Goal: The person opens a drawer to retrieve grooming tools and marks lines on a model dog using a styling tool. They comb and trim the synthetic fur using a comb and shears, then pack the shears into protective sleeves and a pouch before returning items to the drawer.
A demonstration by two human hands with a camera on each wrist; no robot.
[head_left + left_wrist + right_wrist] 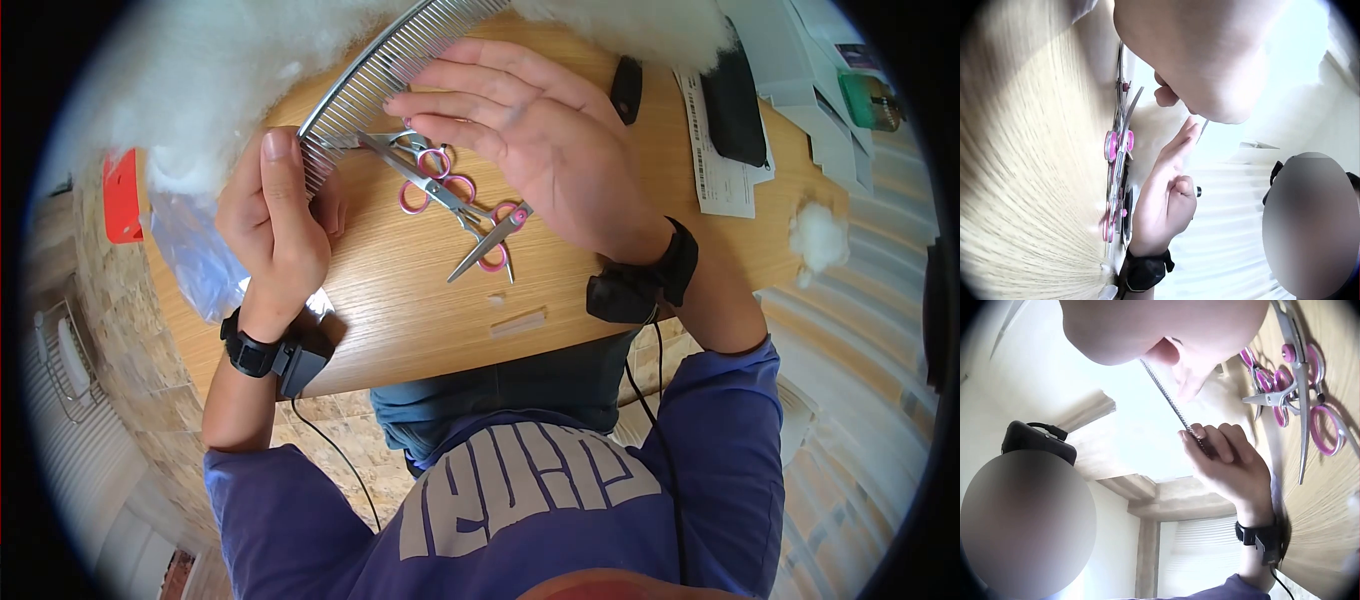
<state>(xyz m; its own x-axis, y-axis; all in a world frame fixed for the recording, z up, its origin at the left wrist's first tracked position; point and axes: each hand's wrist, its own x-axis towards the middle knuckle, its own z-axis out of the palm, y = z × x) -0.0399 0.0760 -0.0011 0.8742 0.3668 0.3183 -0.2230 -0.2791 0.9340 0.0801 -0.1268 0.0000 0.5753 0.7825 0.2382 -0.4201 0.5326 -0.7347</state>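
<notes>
A long metal comb (375, 75) slants up from the table, its fine teeth facing right. My left hand (275, 215) grips it by the lower end, thumb laid along the spine. The right hand (550, 150) is held palm up with its fingers straight, the fingertips right at the comb's teeth. In the right wrist view the comb (1169, 394) appears edge-on, rising from the left hand (1232, 469). Below the hands lie several scissors (435, 188) with pink finger rings, their blades crossing; one pair (490, 245) has a pink pivot screw.
White fluffy fibre (230, 80) is heaped along the table's far side, with a loose tuft (820, 238) at right. A clear plastic bag (195, 250) and a red item (122, 198) lie left. A black case (735, 110) rests on papers (715, 185) at right.
</notes>
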